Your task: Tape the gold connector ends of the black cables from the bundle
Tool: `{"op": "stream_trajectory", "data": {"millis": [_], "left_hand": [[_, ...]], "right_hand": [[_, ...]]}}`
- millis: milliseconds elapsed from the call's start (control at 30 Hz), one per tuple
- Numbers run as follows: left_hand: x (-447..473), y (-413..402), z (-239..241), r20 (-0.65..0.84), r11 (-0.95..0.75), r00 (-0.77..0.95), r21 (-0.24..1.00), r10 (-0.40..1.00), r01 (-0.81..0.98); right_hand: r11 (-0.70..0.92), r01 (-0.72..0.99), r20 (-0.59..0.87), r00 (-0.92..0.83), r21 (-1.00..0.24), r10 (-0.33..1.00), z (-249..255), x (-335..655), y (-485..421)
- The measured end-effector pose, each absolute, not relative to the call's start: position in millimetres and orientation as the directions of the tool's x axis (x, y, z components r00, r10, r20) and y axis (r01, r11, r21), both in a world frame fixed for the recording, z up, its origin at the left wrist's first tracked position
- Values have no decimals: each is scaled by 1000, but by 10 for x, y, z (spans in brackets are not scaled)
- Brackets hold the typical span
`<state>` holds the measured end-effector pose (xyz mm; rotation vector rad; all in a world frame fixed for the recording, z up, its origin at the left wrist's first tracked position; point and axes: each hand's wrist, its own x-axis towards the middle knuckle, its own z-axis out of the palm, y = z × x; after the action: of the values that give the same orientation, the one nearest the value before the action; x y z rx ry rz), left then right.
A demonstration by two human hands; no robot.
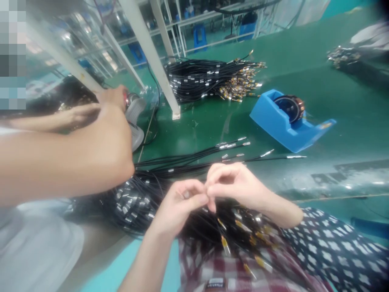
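Note:
My left hand [179,205] and my right hand [234,184] meet fingertip to fingertip over a heap of thin black cables [139,202] with metal sleeves and gold connectors. Both hands are pinched closed on something small between the fingers; I cannot make out what it is. Gold-tipped cable ends [240,231] lie across my lap below the hands. Several loose black cables [212,152] stretch over the green table just beyond my fingers.
A blue tape dispenser [288,121] stands to the right on the green table [334,93]. A second cable bundle [212,79] lies farther back by a white post [154,61]. Another person's arm [67,158] reaches across at the left, with a hand [114,97] on a grey tool [135,111].

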<state>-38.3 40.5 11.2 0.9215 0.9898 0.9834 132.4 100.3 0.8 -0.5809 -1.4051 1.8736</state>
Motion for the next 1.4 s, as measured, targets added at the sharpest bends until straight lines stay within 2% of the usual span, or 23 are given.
{"op": "stream_trajectory", "data": {"millis": [100,167,200,300,367,433,633,767,833,900,967,1033,1100,1167,1267,1333,1400], "left_hand": [[-447,436,114,-268,365,356,899,895,-242],[-449,452,112,-297,389,353,893,887,-226],[-436,463,108,-314,397,334,891,889,-218],[-361,503,81,-354,410,263,890,897,-198],[-305,523,61,-335,382,236,904,912,-194],[-270,522,51,-290,328,213,929,933,-173],[-285,455,54,-224,224,-11,971,975,87],[-270,459,34,-246,248,-39,965,969,83],[-255,461,31,-262,264,-39,963,964,51],[-247,460,33,-274,276,-39,960,961,39],[-250,458,31,-283,284,-37,957,958,49],[-260,462,20,-279,281,-42,957,960,73],[-269,468,2,-279,283,-48,955,959,89],[-275,469,-16,-290,293,-48,951,956,94],[-282,461,-36,-302,305,-48,947,952,99],[-285,455,-43,-303,307,-54,946,951,105],[-286,455,-43,-297,302,-59,947,953,112]], "right_hand": [[-11,-278,203,-728,-960,655,-39,1426,1131],[-34,-239,181,-817,-971,547,-48,1497,1215],[-44,-199,145,-830,-979,539,-40,1516,1243],[49,-43,65,-707,-998,704,36,1480,1234],[169,37,111,-618,-985,778,95,1401,1175],[234,60,153,-598,-970,787,121,1327,1128],[-25,88,-68,-529,-996,846,12,1300,1168],[52,131,-19,-485,-990,874,48,1495,1165],[112,199,31,-369,-973,929,116,1747,1199],[146,321,102,-149,-936,984,194,2108,1304],[125,501,188,77,-857,979,272,2526,1472],[74,667,267,192,-741,944,339,2926,1656],[12,778,276,209,-628,938,383,3232,1808],[-32,830,208,176,-557,962,401,3409,1905],[-19,878,134,94,-478,987,409,3463,1965],[18,900,118,37,-435,992,424,3425,1984],[27,888,75,9,-460,997,446,3380,2010]]}}
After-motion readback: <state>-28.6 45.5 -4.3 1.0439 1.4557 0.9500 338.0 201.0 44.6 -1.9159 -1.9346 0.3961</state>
